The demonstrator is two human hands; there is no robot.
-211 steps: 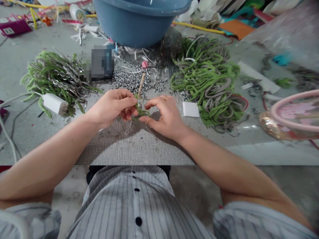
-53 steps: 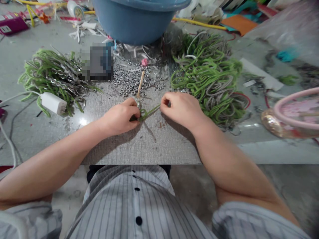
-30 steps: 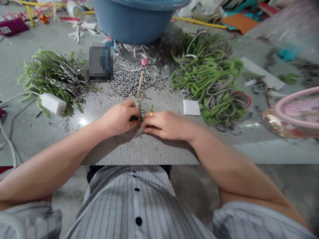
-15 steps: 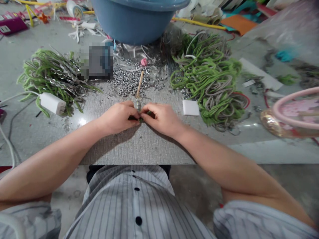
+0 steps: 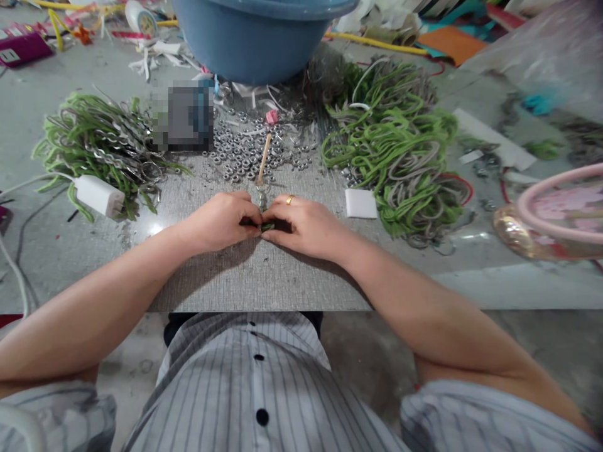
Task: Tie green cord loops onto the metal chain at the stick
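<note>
Both hands meet at the middle of a grey textured board. My left hand and my right hand, which wears a gold ring, are closed and pinch a small green cord piece between their fingertips. Most of the cord is hidden by the fingers. Just beyond the fingers a metal ring hangs at the foot of a thin wooden stick that stands up from the board.
A heap of loose green and grey cords lies at the right, a pile of finished cords with metal rings at the left. Small metal rings are scattered behind the stick. A blue basin, a white charger and a white block are nearby.
Earlier my right hand pulled a green strand out to the right, then came back to the left hand. Both hands now pinch the cord tightly together at the stick's foot.
</note>
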